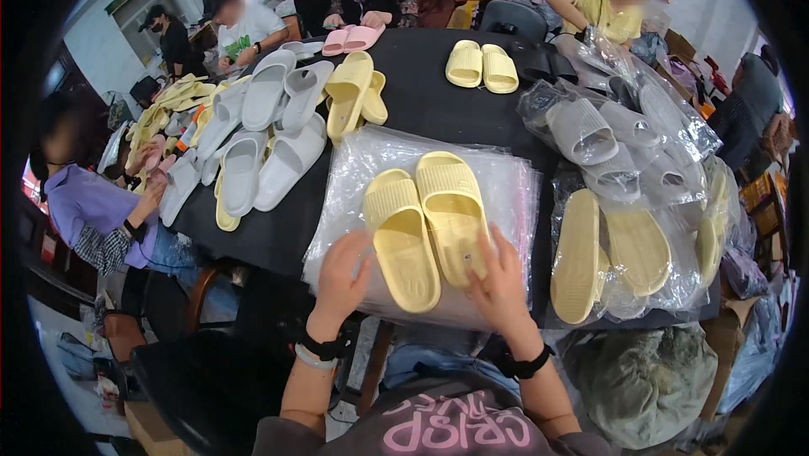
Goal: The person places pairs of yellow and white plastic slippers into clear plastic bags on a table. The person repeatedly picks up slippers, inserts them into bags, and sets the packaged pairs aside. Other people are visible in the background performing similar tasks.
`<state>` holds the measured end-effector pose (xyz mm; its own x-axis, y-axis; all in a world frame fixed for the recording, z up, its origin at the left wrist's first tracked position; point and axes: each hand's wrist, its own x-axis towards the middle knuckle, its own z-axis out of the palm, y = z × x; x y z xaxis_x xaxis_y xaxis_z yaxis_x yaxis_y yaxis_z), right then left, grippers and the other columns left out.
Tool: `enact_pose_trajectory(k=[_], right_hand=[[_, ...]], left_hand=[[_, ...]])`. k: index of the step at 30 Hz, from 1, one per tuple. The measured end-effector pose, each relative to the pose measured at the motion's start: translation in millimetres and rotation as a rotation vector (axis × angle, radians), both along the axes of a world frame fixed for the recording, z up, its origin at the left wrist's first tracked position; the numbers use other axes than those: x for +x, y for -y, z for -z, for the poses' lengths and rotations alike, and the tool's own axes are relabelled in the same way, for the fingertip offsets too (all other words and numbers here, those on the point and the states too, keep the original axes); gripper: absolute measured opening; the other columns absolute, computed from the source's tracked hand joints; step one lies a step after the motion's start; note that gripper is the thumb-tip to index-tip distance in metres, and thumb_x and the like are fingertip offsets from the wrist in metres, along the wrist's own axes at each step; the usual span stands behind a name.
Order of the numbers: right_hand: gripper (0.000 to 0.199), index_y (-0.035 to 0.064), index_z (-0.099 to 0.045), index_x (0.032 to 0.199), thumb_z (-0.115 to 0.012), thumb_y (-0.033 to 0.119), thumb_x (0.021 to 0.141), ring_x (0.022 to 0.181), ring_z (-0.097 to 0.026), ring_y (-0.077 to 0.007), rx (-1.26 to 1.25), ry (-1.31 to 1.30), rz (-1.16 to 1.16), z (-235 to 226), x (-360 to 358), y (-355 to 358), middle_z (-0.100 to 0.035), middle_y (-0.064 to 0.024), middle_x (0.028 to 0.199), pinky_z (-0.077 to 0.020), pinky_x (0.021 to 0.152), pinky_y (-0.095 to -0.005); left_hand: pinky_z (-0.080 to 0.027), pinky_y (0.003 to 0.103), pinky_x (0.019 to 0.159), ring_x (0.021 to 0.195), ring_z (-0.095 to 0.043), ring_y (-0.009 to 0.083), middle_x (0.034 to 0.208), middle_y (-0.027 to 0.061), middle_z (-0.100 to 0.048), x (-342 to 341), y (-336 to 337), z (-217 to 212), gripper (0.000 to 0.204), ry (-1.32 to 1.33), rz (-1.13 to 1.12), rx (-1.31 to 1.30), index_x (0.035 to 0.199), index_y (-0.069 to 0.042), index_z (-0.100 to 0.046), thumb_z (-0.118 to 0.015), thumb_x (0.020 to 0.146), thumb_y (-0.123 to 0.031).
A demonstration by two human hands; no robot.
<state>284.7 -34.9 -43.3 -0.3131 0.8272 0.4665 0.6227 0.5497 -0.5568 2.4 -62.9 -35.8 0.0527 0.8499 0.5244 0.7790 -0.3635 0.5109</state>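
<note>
A pair of pale yellow slide slippers lies side by side, soles down, on a stack of clear plastic bags [337,203] in front of me. My left hand [344,277] is beside the left yellow slipper [403,245], its thumb apart from the bent fingers and nothing held. At the heel of the right yellow slipper [451,211] is my right hand [500,283], thumb and fingers spread along its outer edge and touching it. The undersides of my fingers are hidden on both hands.
Loose grey slippers [270,89] and yellow ones [350,89] are heaped on the black table [413,77] at left. Bagged grey slippers [581,131] and bagged yellow slippers [577,258] crowd the right. Another yellow pair [482,67] sits farther back. Several people work around the table.
</note>
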Motion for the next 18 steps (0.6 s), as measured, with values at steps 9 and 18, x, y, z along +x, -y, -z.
enact_pose_trajectory(k=[9,18], right_hand=[[0.054,-0.0051,-0.040,0.141,-0.050,0.022,0.095,0.126,-0.044,-0.0416,-0.095,-0.100,0.006,49,22,-5,-0.050,-0.0251,0.135,-0.0329,0.108,-0.0476],[0.054,-0.0014,-0.044,0.140,-0.052,0.022,0.092,0.133,-0.040,-0.0366,-0.138,-0.061,0.008,47,25,0,-0.046,-0.0201,0.142,-0.0306,0.110,-0.0465]], left_hand=[[-0.049,0.044,0.078,0.089,-0.059,0.0334,0.093,0.0156,-0.058,79,-59,-22,0.037,-0.387,0.143,-0.158,0.122,-0.003,-0.059,-0.060,0.092,-0.024],[-0.049,0.041,0.076,0.085,-0.060,0.0316,0.091,0.0155,-0.060,29,-58,-54,0.033,-0.372,-0.032,-0.200,0.121,-0.005,-0.063,-0.061,0.091,-0.021]])
